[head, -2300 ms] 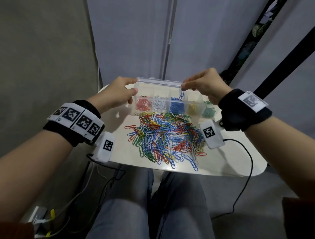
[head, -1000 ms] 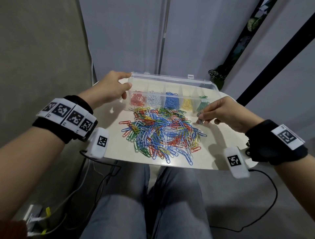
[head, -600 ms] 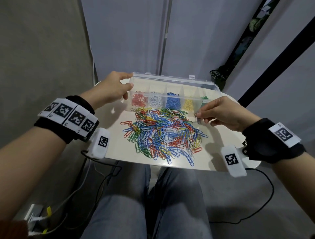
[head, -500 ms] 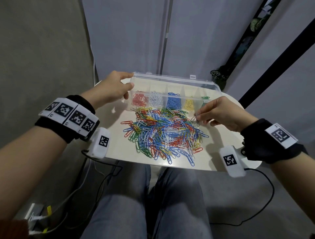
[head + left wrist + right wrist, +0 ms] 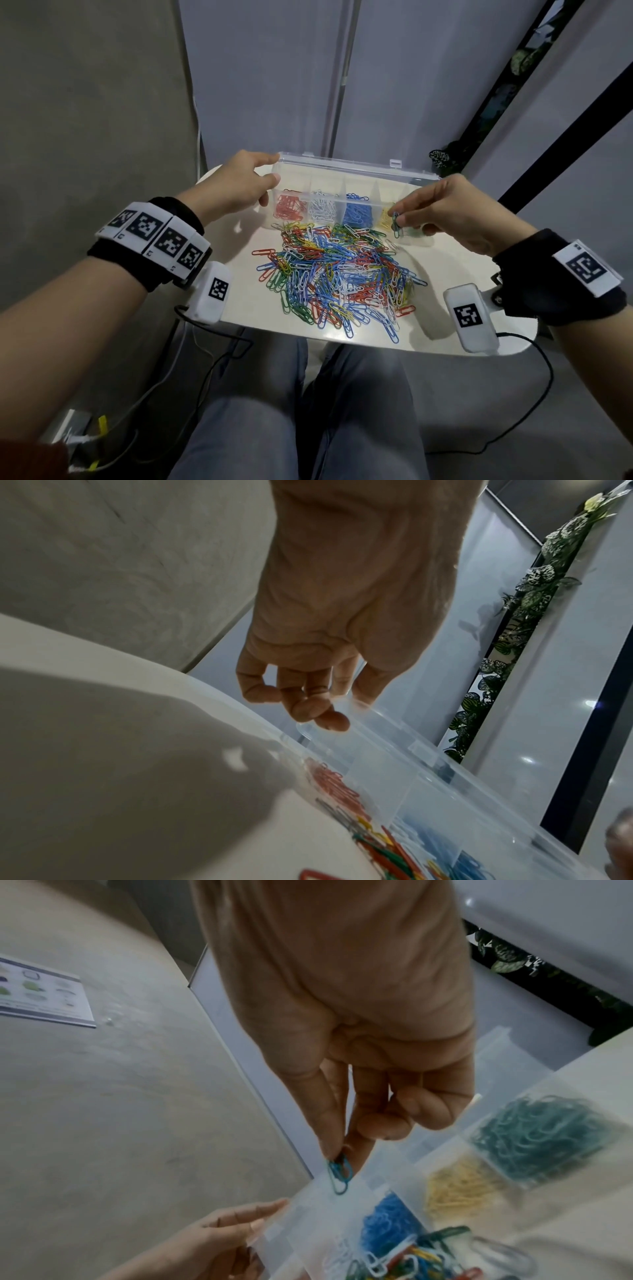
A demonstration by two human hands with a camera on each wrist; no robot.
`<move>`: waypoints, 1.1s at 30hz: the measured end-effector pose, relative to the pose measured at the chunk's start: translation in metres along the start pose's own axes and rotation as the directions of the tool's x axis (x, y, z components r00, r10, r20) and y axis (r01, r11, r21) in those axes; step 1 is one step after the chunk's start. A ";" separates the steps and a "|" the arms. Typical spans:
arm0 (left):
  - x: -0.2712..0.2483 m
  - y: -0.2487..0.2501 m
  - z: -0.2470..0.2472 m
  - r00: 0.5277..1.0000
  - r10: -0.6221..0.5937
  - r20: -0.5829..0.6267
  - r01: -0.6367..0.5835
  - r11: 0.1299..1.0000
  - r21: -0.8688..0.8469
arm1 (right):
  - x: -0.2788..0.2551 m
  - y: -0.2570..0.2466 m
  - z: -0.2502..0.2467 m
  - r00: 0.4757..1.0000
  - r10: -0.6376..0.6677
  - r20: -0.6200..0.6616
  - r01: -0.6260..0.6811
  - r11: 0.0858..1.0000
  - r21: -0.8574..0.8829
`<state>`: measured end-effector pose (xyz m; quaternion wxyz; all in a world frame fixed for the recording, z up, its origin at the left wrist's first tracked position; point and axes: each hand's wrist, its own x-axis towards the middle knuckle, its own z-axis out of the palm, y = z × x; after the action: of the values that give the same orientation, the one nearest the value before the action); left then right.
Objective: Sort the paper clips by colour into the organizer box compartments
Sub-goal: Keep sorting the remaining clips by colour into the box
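A clear organizer box [image 5: 346, 169] stands open at the table's far edge, with red [image 5: 289, 210], white [image 5: 322, 210], blue [image 5: 358, 216] and yellow [image 5: 386, 219] clips in its compartments. The green compartment [image 5: 537, 1137] shows only in the right wrist view. A mixed pile of paper clips [image 5: 335, 274] lies in front of the box. My right hand [image 5: 397, 214] pinches a green paper clip [image 5: 396, 226] [image 5: 339, 1173] between thumb and forefinger, just above the box's front wall near the yellow section. My left hand [image 5: 272, 169] [image 5: 342, 704] grips the box's left end at the lid corner.
The small white table [image 5: 239, 267] has rounded corners and my knees sit under its near edge. Wrist camera units hang at its left [image 5: 210, 291] and right [image 5: 471, 317] front edges, trailing cables. A leafy plant [image 5: 440, 159] stands behind the box's right end.
My right hand has lifted from the pile's right edge with the green clip and moved up toward the box. My left hand has stayed on the box's left end.
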<state>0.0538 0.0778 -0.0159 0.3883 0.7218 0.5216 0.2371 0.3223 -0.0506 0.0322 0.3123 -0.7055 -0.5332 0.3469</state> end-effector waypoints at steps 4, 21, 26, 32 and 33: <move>0.000 0.000 0.000 1.000 0.004 0.003 -0.004 1.000 -0.009 | 0.005 -0.011 0.002 0.999 -0.036 -0.008 0.036 0.999 0.003; 0.005 -0.007 0.001 1.000 0.002 -0.005 -0.003 1.000 -0.028 | 0.016 0.010 -0.041 0.937 -0.021 -0.350 -0.008 0.997 -0.079; 0.006 -0.007 0.001 1.000 0.000 -0.007 0.000 1.000 -0.024 | 0.004 0.007 -0.032 0.984 0.053 -0.172 -0.047 0.998 0.043; 0.002 -0.003 0.000 1.000 0.004 -0.005 -0.004 1.000 0.001 | -0.011 0.023 0.004 0.996 0.075 0.057 -0.072 0.996 -0.050; 0.002 -0.003 0.000 1.000 0.007 -0.003 -0.007 1.000 0.004 | -0.012 0.027 0.009 0.993 0.097 0.068 -0.093 0.994 -0.063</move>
<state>0.0529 0.0796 -0.0183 0.3851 0.7238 0.5204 0.2385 0.3267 -0.0682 0.0076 0.2554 -0.7263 -0.5199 0.3700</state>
